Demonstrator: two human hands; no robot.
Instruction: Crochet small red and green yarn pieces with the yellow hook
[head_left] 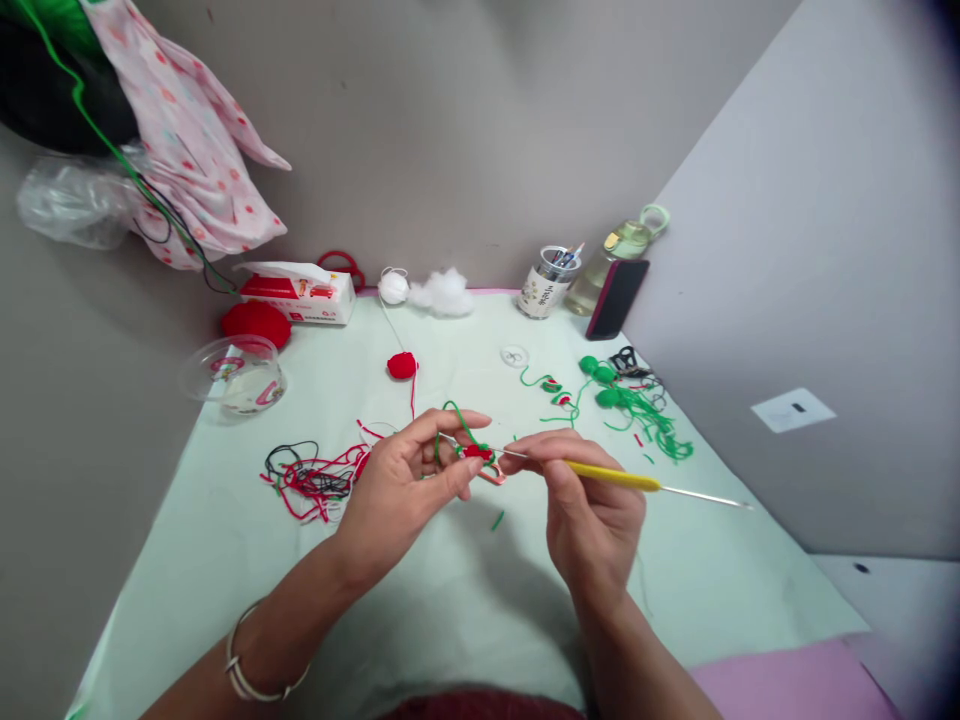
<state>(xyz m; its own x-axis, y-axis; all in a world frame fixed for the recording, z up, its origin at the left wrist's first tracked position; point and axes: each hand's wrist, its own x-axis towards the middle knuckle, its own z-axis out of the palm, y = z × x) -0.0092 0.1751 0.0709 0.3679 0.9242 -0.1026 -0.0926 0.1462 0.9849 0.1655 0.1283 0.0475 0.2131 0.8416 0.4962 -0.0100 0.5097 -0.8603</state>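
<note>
Near the middle of the view, my left hand (409,480) pinches a small red and green crocheted piece (477,453) between thumb and fingers. Green yarn (459,412) loops up around its index finger. My right hand (592,510) is closed on a crochet hook with a yellow handle (615,475). The hook's thin metal tip points left and meets the right edge of the piece; the exact stitch is too small to make out. Just beneath the piece, partly hidden by it, lies a small orange-red object (493,474).
Loose red and black yarn (315,480) lies left; a red ball (402,366) sits behind my left hand. Green yarn bundles (645,410) lie right. Along the back are a tissue box (322,298), white stuffing (444,294), a pen cup (545,287), a bottle (592,280) and a phone (616,300).
</note>
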